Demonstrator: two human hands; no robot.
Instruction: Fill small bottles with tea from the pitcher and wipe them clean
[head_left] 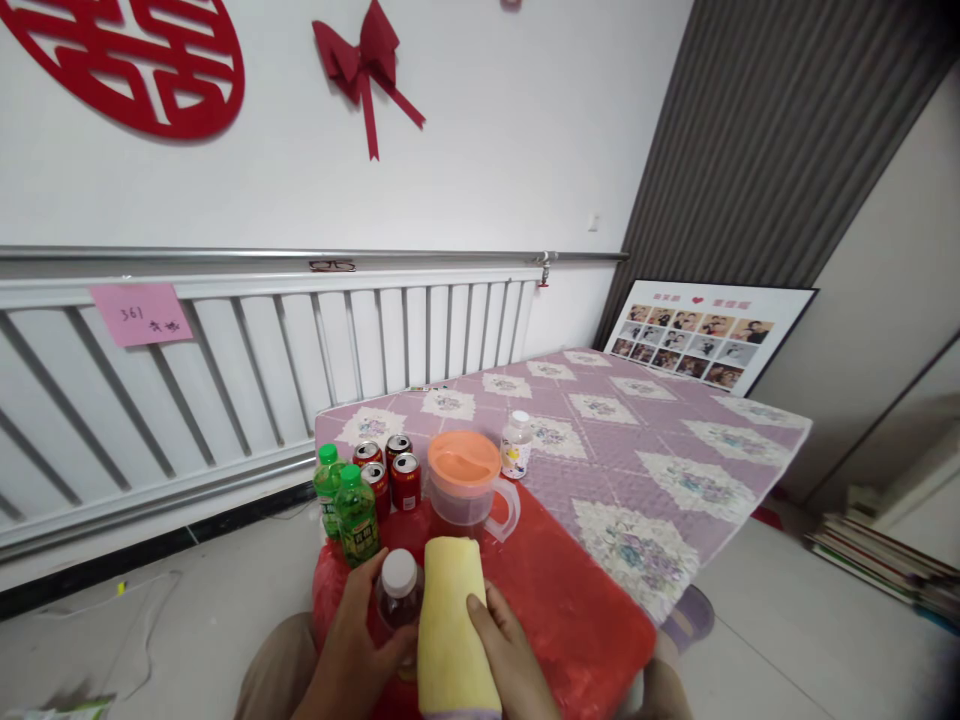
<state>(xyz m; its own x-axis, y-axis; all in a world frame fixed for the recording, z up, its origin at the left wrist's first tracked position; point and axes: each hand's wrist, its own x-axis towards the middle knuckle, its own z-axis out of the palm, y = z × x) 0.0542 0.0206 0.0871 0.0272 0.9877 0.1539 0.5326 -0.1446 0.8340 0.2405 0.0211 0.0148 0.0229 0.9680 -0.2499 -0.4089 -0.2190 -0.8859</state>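
Observation:
My left hand is wrapped round a clear plastic bottle with a white cap and dark contents, standing upright near the front of the red plastic sheet. In my right hand is a yellow roll, apparently cloth, with a purplish lower edge; it hides part of the bottle. Just behind the roll stands a clear pitcher with an orange lid. Two green bottles with green caps and several red drink cans are grouped to the left. A small white-capped bottle stands right of the pitcher.
Red plastic sheeting covers the near part of a table with a purple floral tablecloth. A white radiator runs along the wall behind, with glasses on top. A photo board leans at the right.

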